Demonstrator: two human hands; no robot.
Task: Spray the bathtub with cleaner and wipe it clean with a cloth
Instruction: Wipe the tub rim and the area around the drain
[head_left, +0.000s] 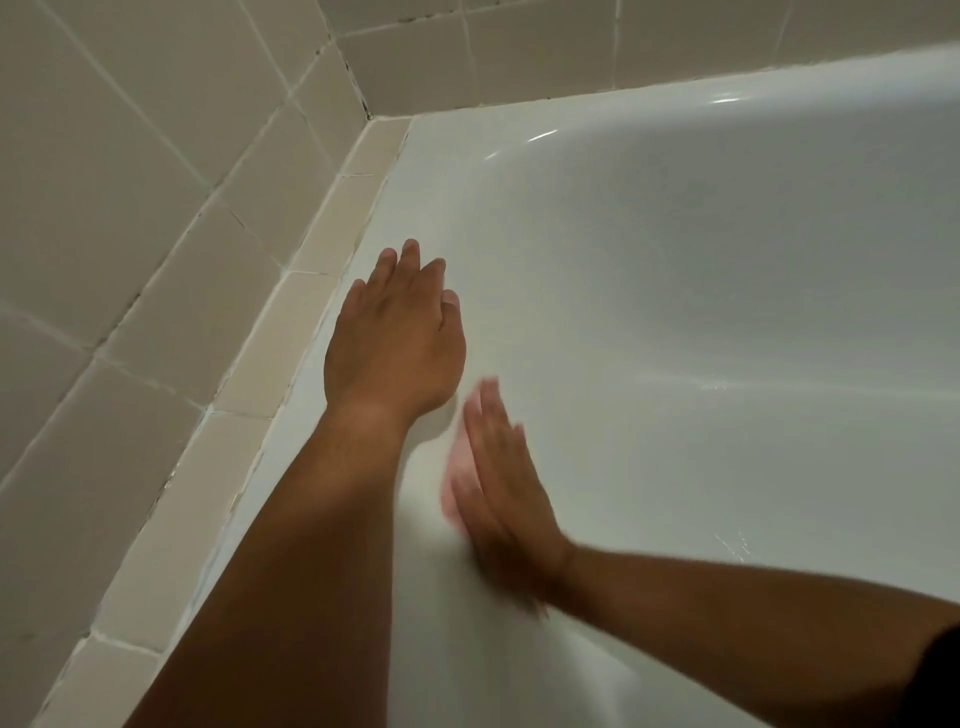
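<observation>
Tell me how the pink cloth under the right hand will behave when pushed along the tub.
Probably floppy: the pink cloth lies flattened under the right hand. It likely slides easily, since the bathtub looks glossy and wet. Blur hides its thickness.

- No text, label, brand, number or sign that I can read anywhere.
- bathtub (675, 312): plain white, no marking legible.
- wall tiles (130, 156): plain, no print.
- pink cloth (458, 467) under my right hand (501, 499): blurred, no print that I can make out.
</observation>
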